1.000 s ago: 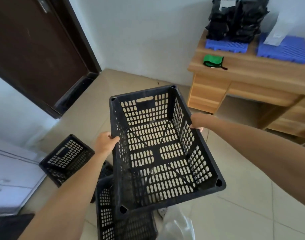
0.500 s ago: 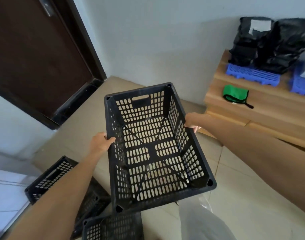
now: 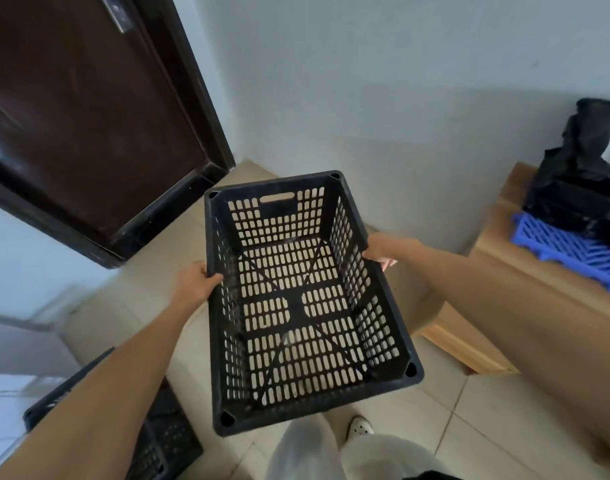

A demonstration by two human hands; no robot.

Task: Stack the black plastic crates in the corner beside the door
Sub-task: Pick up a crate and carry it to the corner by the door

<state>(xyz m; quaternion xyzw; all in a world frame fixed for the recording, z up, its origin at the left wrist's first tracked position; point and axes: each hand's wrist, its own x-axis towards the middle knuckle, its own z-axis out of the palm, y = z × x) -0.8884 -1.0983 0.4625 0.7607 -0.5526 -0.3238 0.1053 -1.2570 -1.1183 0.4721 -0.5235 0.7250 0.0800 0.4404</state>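
I carry a black perforated plastic crate [image 3: 298, 299] in the air in front of me, open side up, with nothing in it. My left hand [image 3: 192, 287] grips its left rim, thumb over the edge. My right hand [image 3: 383, 249] grips the right rim, fingers curled under the outside. Another black crate [image 3: 165, 434] lies on the floor at the lower left, partly hidden by my left forearm. The floor corner [image 3: 251, 168] beside the dark brown door [image 3: 82, 109] lies just beyond the crate's far end.
A wooden desk [image 3: 525, 292] stands at the right, with a blue plastic pallet [image 3: 570, 251] and black bags [image 3: 580, 188] on it. A white cabinet [image 3: 5, 393] is at the left edge. My legs and one shoe [image 3: 360, 426] show below the crate on the tiled floor.
I have moved forward toward the corner by the door, carrying the crate. The crates on the floor have slid down and left in view; the desk has shifted right.
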